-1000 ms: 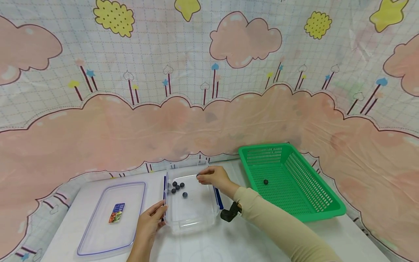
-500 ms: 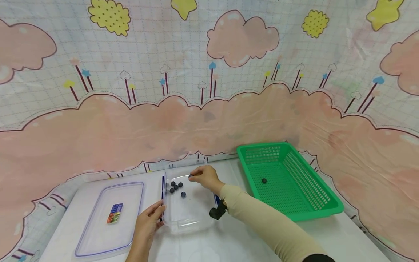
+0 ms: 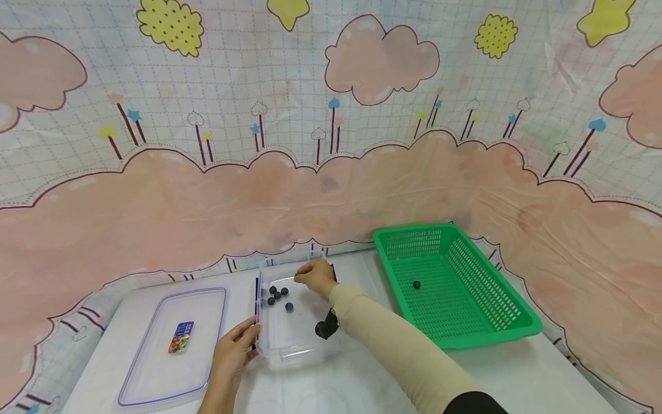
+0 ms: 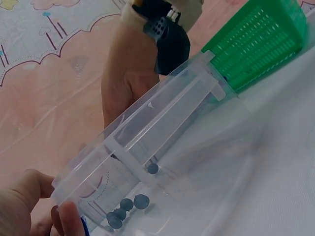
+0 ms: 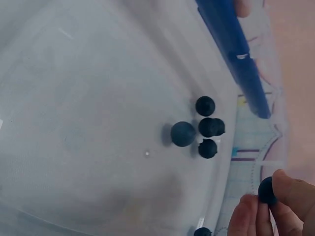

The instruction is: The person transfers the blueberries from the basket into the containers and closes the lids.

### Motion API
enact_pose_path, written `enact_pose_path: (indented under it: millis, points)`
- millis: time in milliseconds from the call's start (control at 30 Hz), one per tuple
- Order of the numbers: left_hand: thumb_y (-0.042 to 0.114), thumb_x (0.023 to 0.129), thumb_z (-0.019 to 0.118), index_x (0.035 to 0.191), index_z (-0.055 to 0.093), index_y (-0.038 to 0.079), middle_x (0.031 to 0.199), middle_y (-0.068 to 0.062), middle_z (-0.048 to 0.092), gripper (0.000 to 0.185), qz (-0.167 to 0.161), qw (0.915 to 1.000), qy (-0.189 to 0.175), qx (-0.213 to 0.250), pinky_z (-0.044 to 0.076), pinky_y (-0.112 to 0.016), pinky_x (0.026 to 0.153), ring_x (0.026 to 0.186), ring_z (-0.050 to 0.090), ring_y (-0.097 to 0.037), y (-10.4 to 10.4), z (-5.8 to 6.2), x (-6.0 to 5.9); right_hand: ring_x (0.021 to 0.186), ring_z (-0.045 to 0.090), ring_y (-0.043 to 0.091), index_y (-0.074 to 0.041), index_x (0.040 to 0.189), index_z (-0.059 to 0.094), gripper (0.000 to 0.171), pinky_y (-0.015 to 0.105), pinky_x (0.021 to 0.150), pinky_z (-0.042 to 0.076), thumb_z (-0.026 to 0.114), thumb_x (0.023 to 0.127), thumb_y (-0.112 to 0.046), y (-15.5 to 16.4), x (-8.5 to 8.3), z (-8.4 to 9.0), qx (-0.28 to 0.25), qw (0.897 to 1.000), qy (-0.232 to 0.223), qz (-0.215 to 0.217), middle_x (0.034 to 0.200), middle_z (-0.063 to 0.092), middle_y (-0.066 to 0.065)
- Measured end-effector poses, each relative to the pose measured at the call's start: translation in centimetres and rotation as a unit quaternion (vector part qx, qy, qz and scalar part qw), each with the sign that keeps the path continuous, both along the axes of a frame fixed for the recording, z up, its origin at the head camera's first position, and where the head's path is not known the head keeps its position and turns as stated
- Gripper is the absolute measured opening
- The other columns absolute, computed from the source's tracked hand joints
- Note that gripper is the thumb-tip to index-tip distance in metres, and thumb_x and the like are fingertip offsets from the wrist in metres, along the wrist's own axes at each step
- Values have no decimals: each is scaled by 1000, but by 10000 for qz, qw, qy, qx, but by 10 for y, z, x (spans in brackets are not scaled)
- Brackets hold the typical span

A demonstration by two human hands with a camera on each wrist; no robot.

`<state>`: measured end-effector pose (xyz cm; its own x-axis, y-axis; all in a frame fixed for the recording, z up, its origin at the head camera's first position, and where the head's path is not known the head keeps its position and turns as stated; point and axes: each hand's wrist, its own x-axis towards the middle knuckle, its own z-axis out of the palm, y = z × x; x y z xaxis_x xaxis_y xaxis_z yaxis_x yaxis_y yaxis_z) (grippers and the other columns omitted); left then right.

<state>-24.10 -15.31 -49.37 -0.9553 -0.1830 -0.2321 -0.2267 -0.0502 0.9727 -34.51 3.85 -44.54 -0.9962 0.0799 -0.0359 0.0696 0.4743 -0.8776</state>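
My right hand is over the far part of a clear plastic container. Between thumb and fingers it pinches a blueberry, best seen in the right wrist view; in the head view the fingers mostly hide it. Several blueberries lie on the container floor towards its far left, one a little apart from the cluster. At the container's left side my left hand grips the wall by the blue latch, thumb and fingers on it in the left wrist view.
To the left a clear lid with a blue-violet rim and a printed label lies flat on the white table. A green perforated basket stands at the right, holding one blueberry. A patterned cloth backdrop rises behind.
My right hand has moved left, further over the container, still pinching the blueberry. My left hand keeps its grip on the container's side. The head view has shifted slightly.
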Motion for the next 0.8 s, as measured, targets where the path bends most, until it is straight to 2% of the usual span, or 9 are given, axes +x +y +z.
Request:
enact_pose_path:
  millis: [200, 467, 667, 800]
  points:
    - [18, 93, 68, 134, 58, -1, 80, 12, 58, 46, -4, 10000, -46, 0, 54, -20, 62, 79, 50, -9, 0, 1, 1, 70, 65, 12, -4, 90, 75, 12, 22, 61, 52, 80, 80, -7, -10, 0, -3, 124, 9997, -81, -189, 79, 71, 5]
    - [18, 93, 69, 135, 56, -2, 80, 11, 57, 48, -21, 10000, -42, 53, 54, -20, 61, 77, 50, -7, 1, -1, 1, 59, 57, 10, -3, 79, 75, 7, 17, 54, 42, 81, 77, -7, -18, 0, -8, 637, 9979, -94, -68, 66, 70, 5]
    - [18, 93, 69, 135, 56, -3, 80, 10, 56, 49, -10, 10000, -9, 57, 54, -20, 60, 76, 49, -8, 1, -2, 0, 58, 56, 11, -4, 78, 74, 10, 18, 52, 43, 82, 76, -9, -15, -4, -13, 769, 9966, -260, -149, 64, 67, 3]
    - [18, 92, 69, 134, 57, -2, 80, 9, 56, 48, 16, 10000, -6, 45, 54, -20, 61, 76, 50, -7, -1, 1, 1, 58, 57, 10, -4, 80, 74, 11, 19, 53, 44, 82, 77, -10, -14, -6, -13, 774, 9965, -314, -41, 65, 67, 3]
